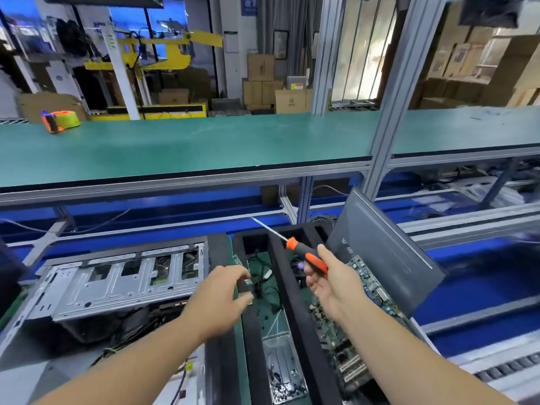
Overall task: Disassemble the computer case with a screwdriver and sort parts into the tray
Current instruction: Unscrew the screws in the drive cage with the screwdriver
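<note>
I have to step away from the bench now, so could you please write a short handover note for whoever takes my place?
Right hand holds the screwdriver, shaft pointing up and away.
Left hand reaches over the tray's middle compartment; whether it pinches a small part is unclear.
Computer case lies open on the left, cables still inside.
Done: motherboard in the right compartment, side panel leaning there, screws in the clear box.
Left: strip the case's remaining parts and sort them.
</note>
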